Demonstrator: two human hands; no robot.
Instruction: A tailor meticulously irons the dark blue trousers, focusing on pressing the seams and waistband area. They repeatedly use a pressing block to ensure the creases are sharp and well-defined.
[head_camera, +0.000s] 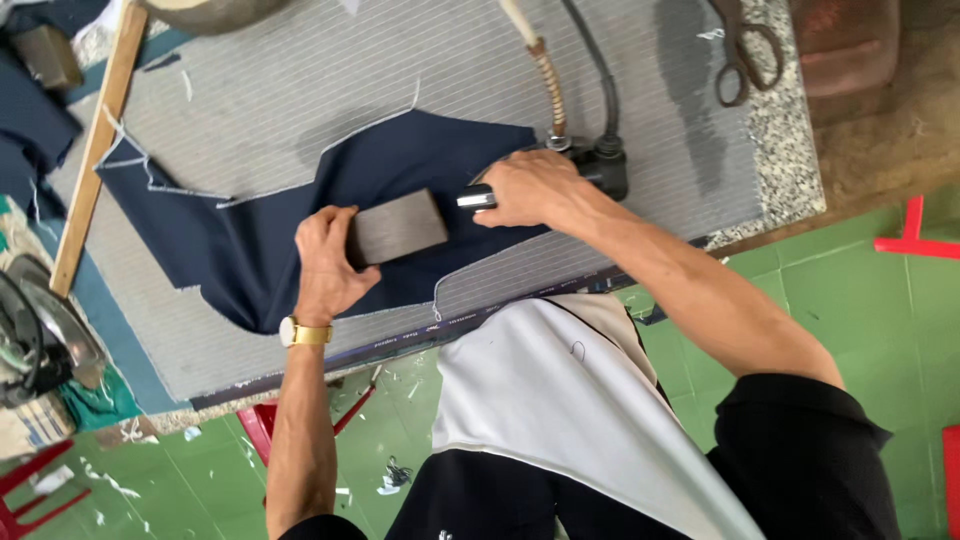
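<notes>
Left hand (325, 262) presses block (398, 227) — right hand (532, 188) grips iron (590, 168).

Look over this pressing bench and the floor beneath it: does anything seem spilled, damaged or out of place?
Yes. White scraps of thread and paper litter the green floor, and a dark damp-looking patch stains the striped bench cover beside the scissors. The navy cloth under both hands lies flat.

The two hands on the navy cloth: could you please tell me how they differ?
The left hand wears a gold watch and presses a grey block; the right hand is bare-wristed and grips a dark iron's handle. Both rest over the navy cloth.
</notes>
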